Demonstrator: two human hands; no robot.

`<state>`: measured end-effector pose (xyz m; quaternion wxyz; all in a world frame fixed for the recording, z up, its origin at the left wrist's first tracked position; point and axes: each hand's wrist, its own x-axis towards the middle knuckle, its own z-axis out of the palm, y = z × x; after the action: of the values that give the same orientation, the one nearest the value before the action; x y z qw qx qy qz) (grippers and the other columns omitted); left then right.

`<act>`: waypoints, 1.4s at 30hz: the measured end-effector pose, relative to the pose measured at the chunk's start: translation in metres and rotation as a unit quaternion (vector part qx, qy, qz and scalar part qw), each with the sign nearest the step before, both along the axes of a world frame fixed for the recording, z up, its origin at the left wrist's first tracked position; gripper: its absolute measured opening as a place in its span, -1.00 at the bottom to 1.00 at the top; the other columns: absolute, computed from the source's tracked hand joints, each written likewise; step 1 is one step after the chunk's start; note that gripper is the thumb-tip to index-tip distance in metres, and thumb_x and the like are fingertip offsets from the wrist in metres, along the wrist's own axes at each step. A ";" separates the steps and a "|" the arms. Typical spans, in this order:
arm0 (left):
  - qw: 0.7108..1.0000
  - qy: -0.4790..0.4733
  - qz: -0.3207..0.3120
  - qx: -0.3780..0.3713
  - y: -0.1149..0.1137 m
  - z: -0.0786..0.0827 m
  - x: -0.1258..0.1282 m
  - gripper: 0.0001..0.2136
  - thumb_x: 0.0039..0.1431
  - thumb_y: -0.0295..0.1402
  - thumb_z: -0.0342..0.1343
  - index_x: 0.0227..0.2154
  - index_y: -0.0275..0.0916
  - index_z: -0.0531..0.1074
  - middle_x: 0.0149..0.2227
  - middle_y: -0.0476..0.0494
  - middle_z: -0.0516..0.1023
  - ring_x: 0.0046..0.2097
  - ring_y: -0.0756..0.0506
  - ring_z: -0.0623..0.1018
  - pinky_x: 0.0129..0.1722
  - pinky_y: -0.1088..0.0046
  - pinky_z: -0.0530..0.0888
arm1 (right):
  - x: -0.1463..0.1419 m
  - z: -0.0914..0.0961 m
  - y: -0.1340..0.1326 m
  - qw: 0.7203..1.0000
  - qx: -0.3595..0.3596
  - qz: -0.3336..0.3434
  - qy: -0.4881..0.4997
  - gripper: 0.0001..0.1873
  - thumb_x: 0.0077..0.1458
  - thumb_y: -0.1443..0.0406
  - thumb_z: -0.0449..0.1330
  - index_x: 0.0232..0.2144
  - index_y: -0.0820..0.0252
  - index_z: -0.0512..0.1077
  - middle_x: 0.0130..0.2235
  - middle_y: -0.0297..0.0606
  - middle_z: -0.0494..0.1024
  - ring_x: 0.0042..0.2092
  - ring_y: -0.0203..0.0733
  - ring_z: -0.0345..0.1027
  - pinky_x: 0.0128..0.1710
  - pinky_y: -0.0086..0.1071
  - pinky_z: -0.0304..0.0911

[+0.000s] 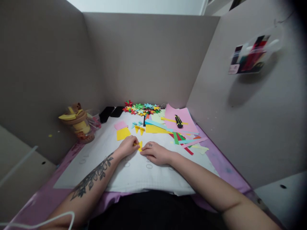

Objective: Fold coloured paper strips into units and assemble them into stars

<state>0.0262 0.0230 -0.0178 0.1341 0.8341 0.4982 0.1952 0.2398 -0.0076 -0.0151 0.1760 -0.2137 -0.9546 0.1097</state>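
Between my two hands is a small piece of yellow folded paper [140, 146], lying low over the white sheet. My left hand [129, 146] pinches its left side with thumb and fingers. From the right, the fingertips of my right hand [154, 152] press on its other edge. Just beyond them sit yellow folded paper pieces [139, 129] and light blue folded pieces [137, 124]. A yellow paper square [123, 134] and a pink paper square [121, 125] lie past my left hand.
Colourful paper stars [141, 108] are heaped at the back. A black-and-yellow utility knife [178, 121] rests on pink paper [189, 123], near paper strips [184, 140]. Two dark phones [117, 111] and a lidded cup [81, 126] stand left. Grey partitions [151, 57] surround the table.
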 end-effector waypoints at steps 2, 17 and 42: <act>1.000 -0.005 0.010 0.000 0.002 -0.001 -0.003 -0.92 -0.01 -0.35 0.10 -0.43 -0.23 0.37 -0.38 -0.08 0.47 -0.31 -0.09 0.43 -0.34 0.44 0.32 | 0.000 -0.001 0.000 1.000 0.001 0.000 0.004 -0.64 0.08 0.42 0.05 -0.07 0.14 0.41 -0.04 -0.17 0.45 0.00 -0.12 0.24 0.05 -0.16 0.09; 0.999 -0.007 0.032 -0.008 0.007 0.000 -0.014 -0.92 0.03 -0.38 0.07 -0.40 -0.22 0.44 -0.33 -0.10 0.48 -0.26 -0.09 0.44 -0.27 0.44 0.34 | 0.002 0.001 -0.002 1.000 -0.008 -0.009 0.002 -0.65 0.10 0.39 0.07 -0.04 0.14 0.41 0.00 -0.14 0.45 0.02 -0.11 0.23 0.03 -0.14 0.12; 0.999 -0.030 -0.031 0.018 0.014 -0.009 -0.012 -0.83 -0.02 -0.36 0.02 -0.58 -0.28 0.47 -0.39 -0.11 0.50 -0.31 -0.05 0.43 -0.29 0.51 0.34 | 0.001 -0.010 -0.002 0.999 0.008 -0.037 -0.029 -0.60 0.08 0.35 0.05 0.00 0.10 0.35 0.15 -0.18 0.30 0.14 -0.04 0.09 0.08 -0.08 0.05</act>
<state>0.0144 0.0367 -0.0269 0.1405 0.8452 0.4641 0.2248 0.2404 -0.0094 -0.0247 0.1535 -0.2502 -0.9518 0.0894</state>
